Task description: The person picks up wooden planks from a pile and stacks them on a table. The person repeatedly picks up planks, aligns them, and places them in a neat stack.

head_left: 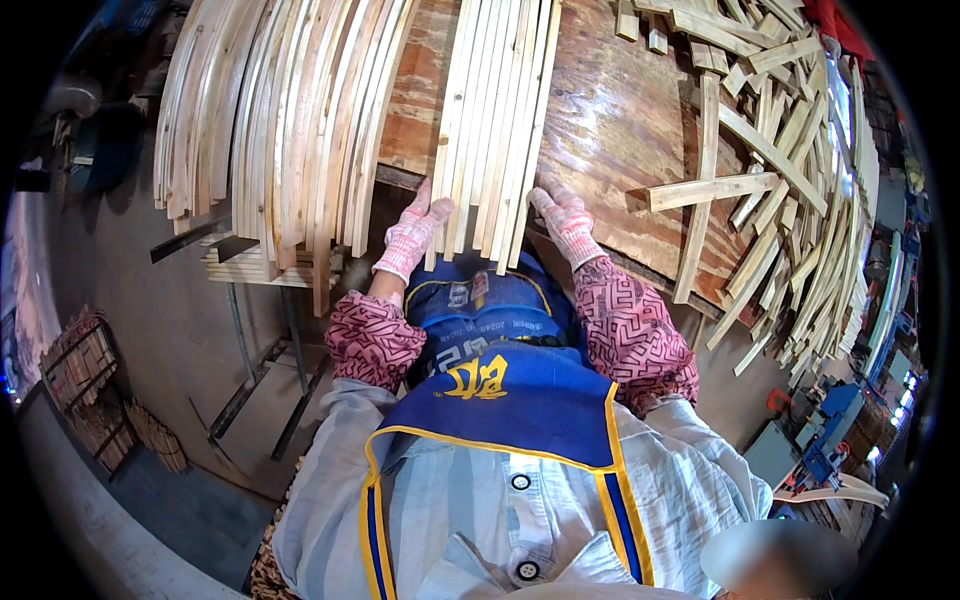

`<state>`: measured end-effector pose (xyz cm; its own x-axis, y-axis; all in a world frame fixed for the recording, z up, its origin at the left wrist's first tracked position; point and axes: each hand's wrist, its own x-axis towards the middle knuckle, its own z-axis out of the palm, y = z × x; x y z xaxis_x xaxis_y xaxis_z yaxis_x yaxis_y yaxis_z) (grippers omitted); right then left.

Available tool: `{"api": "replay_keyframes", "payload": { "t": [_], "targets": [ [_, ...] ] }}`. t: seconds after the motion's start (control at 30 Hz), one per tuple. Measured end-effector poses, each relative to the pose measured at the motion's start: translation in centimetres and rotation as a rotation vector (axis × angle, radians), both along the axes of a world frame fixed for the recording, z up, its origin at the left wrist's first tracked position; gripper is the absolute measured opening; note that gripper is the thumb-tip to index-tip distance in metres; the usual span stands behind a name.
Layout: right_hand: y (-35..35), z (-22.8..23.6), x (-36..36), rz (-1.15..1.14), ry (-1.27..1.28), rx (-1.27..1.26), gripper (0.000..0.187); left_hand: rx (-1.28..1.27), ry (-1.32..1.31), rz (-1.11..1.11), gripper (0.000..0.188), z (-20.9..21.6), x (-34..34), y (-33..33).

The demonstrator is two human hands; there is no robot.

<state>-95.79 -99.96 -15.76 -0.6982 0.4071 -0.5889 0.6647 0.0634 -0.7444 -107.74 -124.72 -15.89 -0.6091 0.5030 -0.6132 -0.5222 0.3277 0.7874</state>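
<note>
A row of long, pale wooden strips lies side by side on the plywood tabletop, their near ends uneven and jutting past the table edge toward my body. My left hand, in a pink and white knitted glove, is at the row's left side, fingers pointing forward and thumb against the outer strip. On the opposite side, my right hand wears a matching glove and rests its fingertips by the right outer strip. Neither hand wraps round a strip; fingers of both look extended, the undersides hidden.
Stacks of longer strips fill the table's left, ends overhanging. A jumbled heap of short wooden pieces covers the right side. A metal stand stands below left, near a rack of wood pieces. Blue machinery is at lower right.
</note>
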Motion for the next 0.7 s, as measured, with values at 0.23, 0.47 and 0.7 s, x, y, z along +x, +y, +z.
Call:
{"api": "replay_keyframes", "payload": {
  "t": [0.23, 0.47, 0.7],
  "targets": [
    [0.0, -0.5, -0.1, -0.027, 0.033, 0.051, 0.044, 0.132, -0.075, -0.006, 0.096, 1.2, 0.0, 0.2],
    [0.7, -0.9, -0.1, -0.182, 0.135, -0.024, 0.047, 0.149, -0.091, 0.043, 0.089, 1.0, -0.3, -0.7],
    [0.1, 0.3, -0.7, -0.103, 0.095, 0.035, 0.048, 0.139, -0.059, 0.015, 0.088, 1.6, -0.1, 0.0]
  ]
}}
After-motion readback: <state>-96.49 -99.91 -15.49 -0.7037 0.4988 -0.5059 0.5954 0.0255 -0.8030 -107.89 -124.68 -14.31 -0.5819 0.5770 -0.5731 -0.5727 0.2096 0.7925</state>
